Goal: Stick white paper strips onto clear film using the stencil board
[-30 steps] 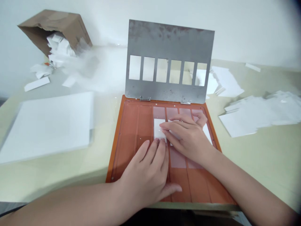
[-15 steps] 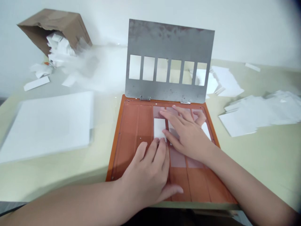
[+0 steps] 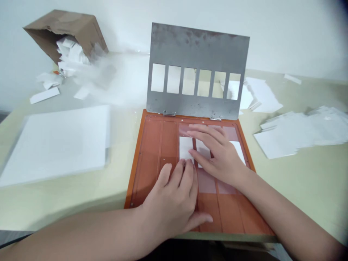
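An orange board [image 3: 171,134] with lengthwise channels lies in front of me. In its middle channel is a small white card [image 3: 186,146] over clear film. The fingertips of my left hand [image 3: 174,197] touch the card's near edge, with the thumb stretched out to the side. My right hand [image 3: 223,154] rests across the board, fingers extended and its thumb at the card's right edge. Partly under that hand is a second white card [image 3: 202,149], and another white card [image 3: 238,151] shows at the right. Clear film strips [image 3: 207,182] stick out below the cards.
A grey metal plate [image 3: 199,50] with a row of rectangular windows stands upright, hinged to the board. White sheets [image 3: 59,141] and plastic film [image 3: 122,79] lie left, near a brown paper bag [image 3: 89,30] of white scraps. Stacks of white cards [image 3: 293,132] lie right.
The fingers of my right hand have drawn closer together and left, uncovering more of the second card. My left hand stays at the first card's near edge. The view has shifted slightly.
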`<state>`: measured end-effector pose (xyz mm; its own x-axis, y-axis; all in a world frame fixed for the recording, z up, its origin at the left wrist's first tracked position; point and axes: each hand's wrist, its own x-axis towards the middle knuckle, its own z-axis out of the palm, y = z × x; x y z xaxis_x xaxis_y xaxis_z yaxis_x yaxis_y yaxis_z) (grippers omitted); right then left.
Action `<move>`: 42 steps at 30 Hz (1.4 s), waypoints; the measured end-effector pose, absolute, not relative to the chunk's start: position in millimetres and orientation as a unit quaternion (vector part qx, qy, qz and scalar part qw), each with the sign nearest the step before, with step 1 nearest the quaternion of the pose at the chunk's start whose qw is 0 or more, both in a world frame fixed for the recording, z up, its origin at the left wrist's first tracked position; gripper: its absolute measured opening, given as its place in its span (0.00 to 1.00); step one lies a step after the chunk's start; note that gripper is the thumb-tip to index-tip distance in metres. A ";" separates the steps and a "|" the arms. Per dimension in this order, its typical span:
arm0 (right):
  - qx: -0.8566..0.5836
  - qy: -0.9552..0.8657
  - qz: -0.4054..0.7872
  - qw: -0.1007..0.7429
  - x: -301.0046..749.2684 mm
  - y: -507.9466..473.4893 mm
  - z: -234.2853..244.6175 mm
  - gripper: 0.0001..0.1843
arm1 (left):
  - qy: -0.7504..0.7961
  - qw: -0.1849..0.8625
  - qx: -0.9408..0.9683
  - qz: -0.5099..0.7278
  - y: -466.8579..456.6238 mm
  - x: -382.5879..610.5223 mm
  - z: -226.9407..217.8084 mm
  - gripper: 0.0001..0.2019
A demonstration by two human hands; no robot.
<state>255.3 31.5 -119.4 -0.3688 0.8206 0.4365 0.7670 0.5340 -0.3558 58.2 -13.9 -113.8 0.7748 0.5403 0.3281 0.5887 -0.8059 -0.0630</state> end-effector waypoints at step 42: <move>-0.441 -0.856 0.033 0.268 259.0 28.5 -120.0 0.13 | -0.320 0.087 -0.935 -0.129 -16.6 59.0 -113.5 0.39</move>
<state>259.0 28.5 -120.0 -0.4675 0.7722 0.4302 0.7372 0.6091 -0.2923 59.0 -16.6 -113.5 0.7619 0.5753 0.2977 0.6204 -0.7802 -0.0800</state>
